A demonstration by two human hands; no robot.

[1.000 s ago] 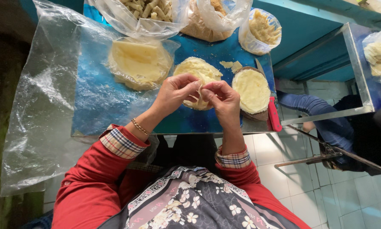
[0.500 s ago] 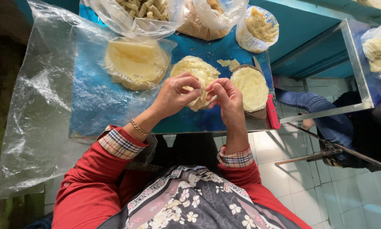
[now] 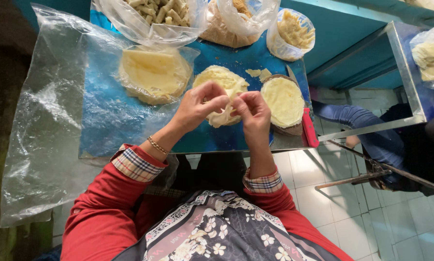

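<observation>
Pale dough sheet (image 3: 220, 117) at frame centre is pinched between left hand (image 3: 197, 107) and right hand (image 3: 252, 112), only partly folded. Stacked sheets (image 3: 154, 72) upper left and another stack (image 3: 283, 100) at right lie untouched.

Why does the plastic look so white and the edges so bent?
Head view: daylight glares off the clear plastic sheet, whitening it; the wide lens curves the table edges; both hands and the pale dough sheet stay sharp; the left margin is dark.

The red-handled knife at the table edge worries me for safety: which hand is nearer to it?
Right. The right hand works just beside the red-handled knife; the left hand is farther off, beyond the right hand.
</observation>
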